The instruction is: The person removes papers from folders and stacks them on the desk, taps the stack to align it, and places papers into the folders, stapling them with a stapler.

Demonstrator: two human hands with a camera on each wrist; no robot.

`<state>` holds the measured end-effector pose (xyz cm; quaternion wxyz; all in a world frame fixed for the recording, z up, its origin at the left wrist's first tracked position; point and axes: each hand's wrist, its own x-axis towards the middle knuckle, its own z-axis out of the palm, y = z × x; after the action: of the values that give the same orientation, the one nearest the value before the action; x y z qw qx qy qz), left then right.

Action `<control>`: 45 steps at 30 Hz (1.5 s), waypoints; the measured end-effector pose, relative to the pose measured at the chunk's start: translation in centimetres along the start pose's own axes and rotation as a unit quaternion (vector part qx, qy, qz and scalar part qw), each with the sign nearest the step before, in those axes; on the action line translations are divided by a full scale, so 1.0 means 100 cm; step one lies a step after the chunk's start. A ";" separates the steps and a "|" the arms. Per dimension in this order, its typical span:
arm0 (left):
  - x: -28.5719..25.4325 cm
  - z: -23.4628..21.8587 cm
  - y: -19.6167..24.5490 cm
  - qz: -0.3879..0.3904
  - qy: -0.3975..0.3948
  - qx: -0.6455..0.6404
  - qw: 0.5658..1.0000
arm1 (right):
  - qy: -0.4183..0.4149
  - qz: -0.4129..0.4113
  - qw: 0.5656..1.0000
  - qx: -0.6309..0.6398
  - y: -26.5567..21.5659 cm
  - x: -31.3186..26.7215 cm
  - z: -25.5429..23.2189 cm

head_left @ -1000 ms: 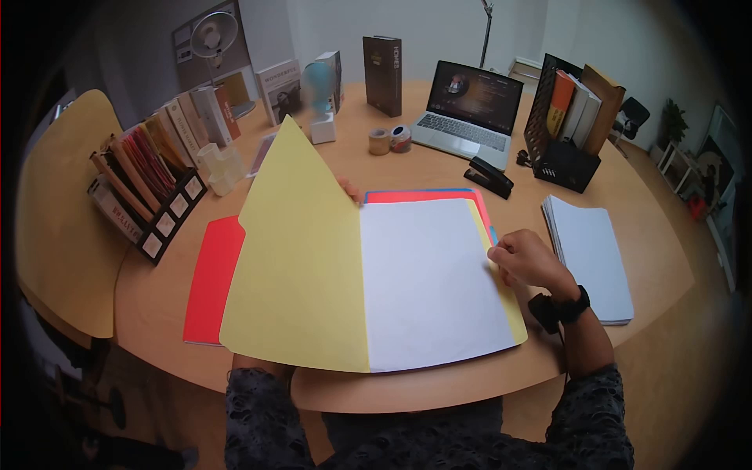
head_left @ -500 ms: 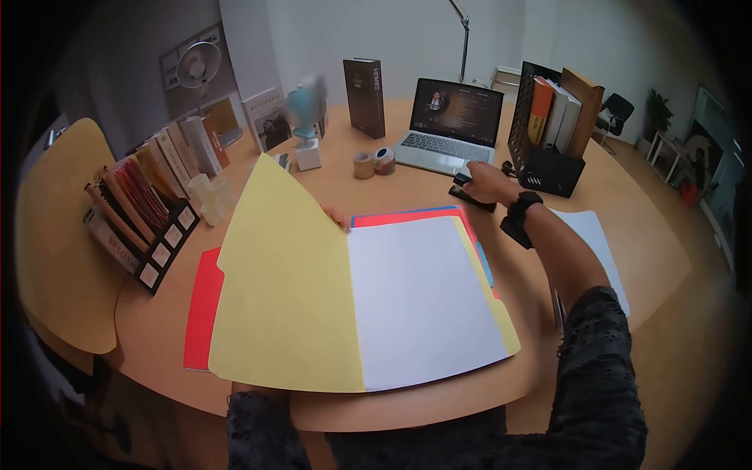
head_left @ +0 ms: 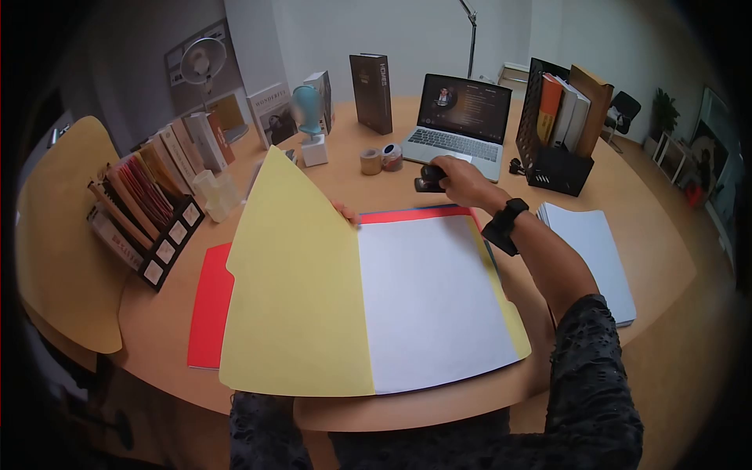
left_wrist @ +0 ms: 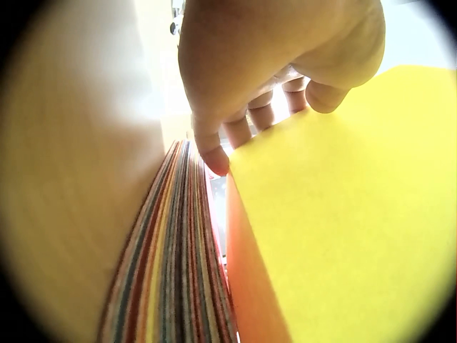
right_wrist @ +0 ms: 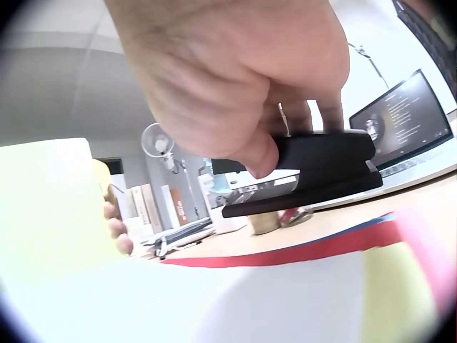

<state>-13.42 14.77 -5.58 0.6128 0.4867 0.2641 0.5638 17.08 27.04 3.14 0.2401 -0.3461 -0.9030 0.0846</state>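
Observation:
A yellow folder (head_left: pixel 301 290) lies with its left cover raised and white paper (head_left: pixel 431 298) on its right side; red and blue folders show beneath. My left hand (head_left: pixel 345 215) is mostly hidden behind the raised cover; the left wrist view shows that hand (left_wrist: pixel 278 64) with its thumb and fingers gripping the yellow cover's edge. My right hand (head_left: pixel 466 182) grips a black stapler (head_left: pixel 429 178) above the table, beyond the paper's top edge. In the right wrist view the thumb and fingers of this hand (right_wrist: pixel 243 86) pinch the stapler (right_wrist: pixel 321 164) around its top.
Behind the folder stand tape rolls (head_left: pixel 371 161), a laptop (head_left: pixel 458 129), a dark book (head_left: pixel 370 94) and a small blue fan (head_left: pixel 309 110). A paper stack (head_left: pixel 587 254) lies at the right. File racks stand at left and right (head_left: pixel 558 168). A red folder (head_left: pixel 207 313) shows at left.
My right hand moved from the folder's right edge to the stapler, lifted it and brought it leftward toward the paper's top. The left hand keeps holding the raised cover.

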 end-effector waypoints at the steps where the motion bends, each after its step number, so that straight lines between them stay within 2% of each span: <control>1: 0.001 0.001 0.002 -0.002 0.001 0.005 1.000 | -0.010 -0.022 1.000 -0.006 -0.008 -0.001 0.005; 2: 0.002 0.003 0.004 -0.001 0.001 0.010 1.000 | -0.019 -0.045 0.999 -0.013 -0.017 0.000 0.008; 3: 0.003 0.003 0.006 0.000 0.001 0.014 1.000 | -0.059 -0.018 0.998 -0.008 -0.028 0.001 0.009; 6: 0.003 0.005 0.009 0.001 0.006 0.024 1.000 | -0.069 -0.017 0.997 -0.014 -0.033 0.002 0.022; 8: 0.005 0.006 0.010 -0.002 0.009 0.031 0.999 | -0.055 -0.082 0.993 -0.066 -0.033 0.002 0.024; 15: 0.007 0.004 0.016 -0.006 0.022 0.055 0.998 | -0.095 -0.101 0.989 -0.048 -0.040 -0.003 0.017; 17: 0.008 0.004 0.016 -0.009 0.025 0.062 0.998 | -0.157 -0.079 0.983 -0.045 -0.045 -0.004 0.012; 20: 0.009 0.004 0.016 -0.013 0.030 0.071 0.997 | -0.164 -0.104 0.981 -0.025 -0.043 -0.005 0.013; 30: 0.005 0.001 0.001 -0.035 0.059 0.089 0.994 | -0.167 -0.101 0.981 -0.002 -0.044 -0.015 0.022; 32: 0.003 -0.002 -0.006 -0.044 0.067 0.090 0.993 | -0.109 -0.141 0.984 -0.006 -0.039 -0.018 0.032; 33: 0.000 -0.002 -0.010 -0.050 0.071 0.091 0.992 | -0.113 -0.138 0.984 -0.002 -0.035 -0.019 0.040; 35: 0.000 -0.002 -0.012 -0.059 0.074 0.098 0.991 | -0.092 -0.152 0.981 -0.071 -0.031 -0.019 0.049; 41: 0.000 -0.002 -0.008 -0.061 0.087 0.119 0.987 | -0.047 -0.166 0.985 -0.016 -0.029 -0.021 0.047; 45: -0.004 -0.005 -0.017 -0.079 0.099 0.128 0.984 | -0.085 -0.136 0.987 -0.032 -0.033 -0.024 0.047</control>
<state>-13.16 14.74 -7.37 0.5592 0.4804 0.4309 0.5204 14.37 23.03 -0.79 0.1608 -0.2190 -0.9610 0.0514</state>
